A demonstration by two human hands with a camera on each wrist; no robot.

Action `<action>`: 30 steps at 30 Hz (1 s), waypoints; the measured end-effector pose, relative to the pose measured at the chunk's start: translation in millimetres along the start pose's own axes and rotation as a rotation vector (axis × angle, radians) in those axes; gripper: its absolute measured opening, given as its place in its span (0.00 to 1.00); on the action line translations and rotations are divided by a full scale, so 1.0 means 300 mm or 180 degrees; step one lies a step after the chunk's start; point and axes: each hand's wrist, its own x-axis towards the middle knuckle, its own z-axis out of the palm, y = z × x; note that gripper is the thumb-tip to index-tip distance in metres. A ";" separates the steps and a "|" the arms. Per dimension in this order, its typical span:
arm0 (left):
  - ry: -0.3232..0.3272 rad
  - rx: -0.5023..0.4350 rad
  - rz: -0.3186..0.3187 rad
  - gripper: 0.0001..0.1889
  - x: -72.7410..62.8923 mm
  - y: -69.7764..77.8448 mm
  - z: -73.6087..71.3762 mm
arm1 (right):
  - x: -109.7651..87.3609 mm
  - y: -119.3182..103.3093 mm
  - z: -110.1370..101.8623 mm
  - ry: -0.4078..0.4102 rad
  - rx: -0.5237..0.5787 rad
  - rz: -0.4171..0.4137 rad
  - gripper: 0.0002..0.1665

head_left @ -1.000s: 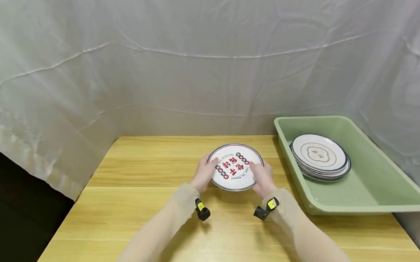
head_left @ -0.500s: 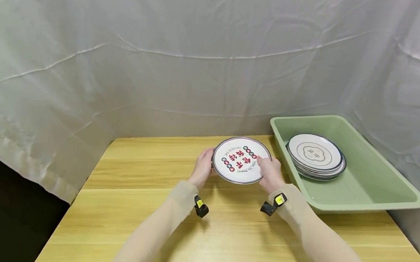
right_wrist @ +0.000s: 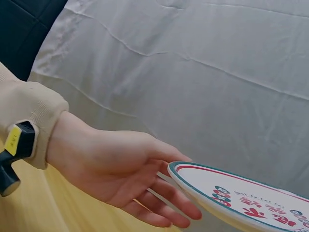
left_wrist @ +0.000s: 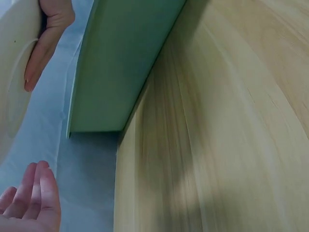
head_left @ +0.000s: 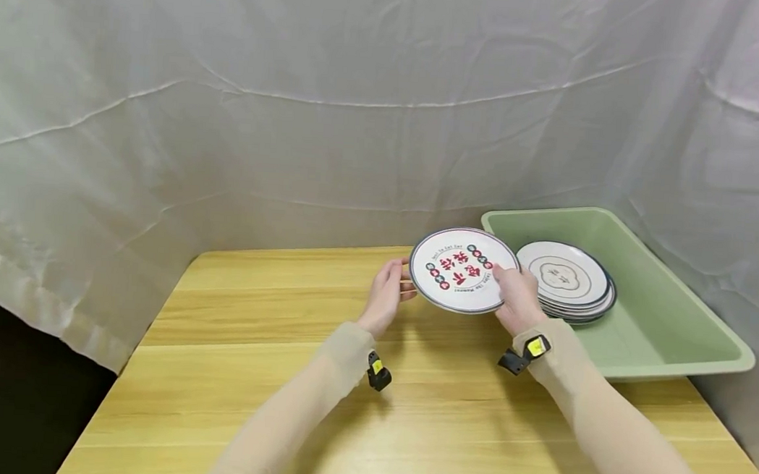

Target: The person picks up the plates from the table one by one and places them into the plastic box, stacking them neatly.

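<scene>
A white plate (head_left: 457, 289) with a dark blue rim, red characters and small coloured dots is raised over the table. My right hand (head_left: 516, 296) pinches its right edge, thumb on top and fingers underneath, as the left wrist view also shows. By the plate's left rim is my left hand (head_left: 385, 295), its fingers loosely extended. In the left wrist view the left fingers (left_wrist: 36, 193) stand apart from the plate (left_wrist: 14, 72). From the right wrist view, the left hand (right_wrist: 130, 169) looks relaxed, with the plate (right_wrist: 251, 203) just beside its fingertips.
A green plastic tub (head_left: 681, 313) stands at the right of the wooden table (head_left: 249, 345), just beyond my right hand. Inside it lies a stack of white plates (head_left: 563, 273) with dark rims. A grey-white curtain (head_left: 358, 156) hangs behind and along both sides.
The plate has moved right and slightly away, up toward the tub. My left hand has let go of its rim, while the right hand has kept its grip.
</scene>
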 end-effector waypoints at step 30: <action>-0.1045 0.2207 0.1558 0.22 -0.066 -0.012 0.291 | 0.143 -0.146 -0.312 0.0883 0.1252 0.0226 0.35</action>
